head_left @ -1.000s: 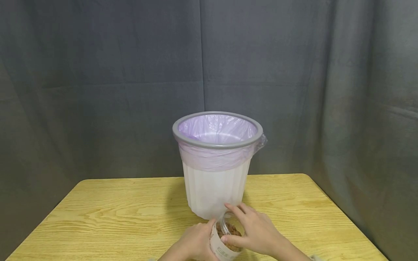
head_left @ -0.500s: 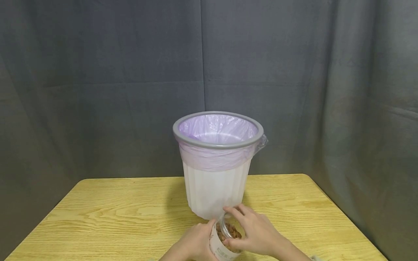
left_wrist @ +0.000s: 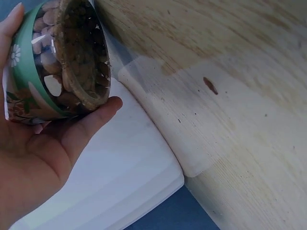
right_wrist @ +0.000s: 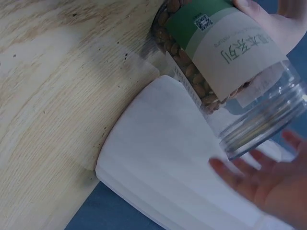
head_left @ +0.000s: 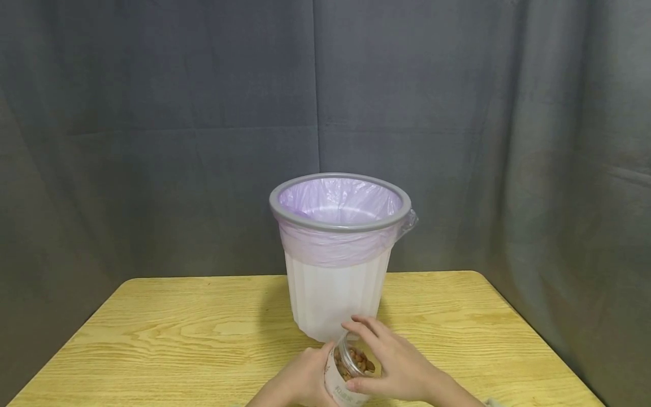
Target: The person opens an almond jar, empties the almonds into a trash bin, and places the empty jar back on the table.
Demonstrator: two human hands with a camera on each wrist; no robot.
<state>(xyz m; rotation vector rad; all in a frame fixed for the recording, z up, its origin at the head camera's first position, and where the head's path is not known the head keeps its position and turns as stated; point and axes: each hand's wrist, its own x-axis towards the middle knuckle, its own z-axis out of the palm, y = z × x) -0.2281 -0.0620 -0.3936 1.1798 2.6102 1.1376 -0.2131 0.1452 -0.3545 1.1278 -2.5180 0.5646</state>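
Note:
My left hand (head_left: 305, 376) grips a clear plastic jar (head_left: 342, 380) of brown almond-like nuts in front of the bin. In the right wrist view, the jar (right_wrist: 225, 52) carries a green and white label; its clear ribbed top end appears toward the lower right. Through its base in the left wrist view, nuts show, and my left hand (left_wrist: 43, 153) wraps its side. My right hand (head_left: 399, 364) arches over the jar's top, thumb and fingers spread around it. In its wrist view, the right fingers (right_wrist: 242, 179) look fairly straight beside the rim. Whether they touch it, I cannot tell.
A white bin (head_left: 335, 288) with a grey rim and purple liner bag (head_left: 333, 243) stands upright on the wood-grain table (head_left: 193, 333), just beyond my hands. Grey cloth (head_left: 203, 141) hangs behind and on both sides. Small dark specks show on the tabletop.
My right hand's thumb and fingers have shifted slightly around the jar's top. My left hand and the jar stay nearly in place, and the bin has not moved.

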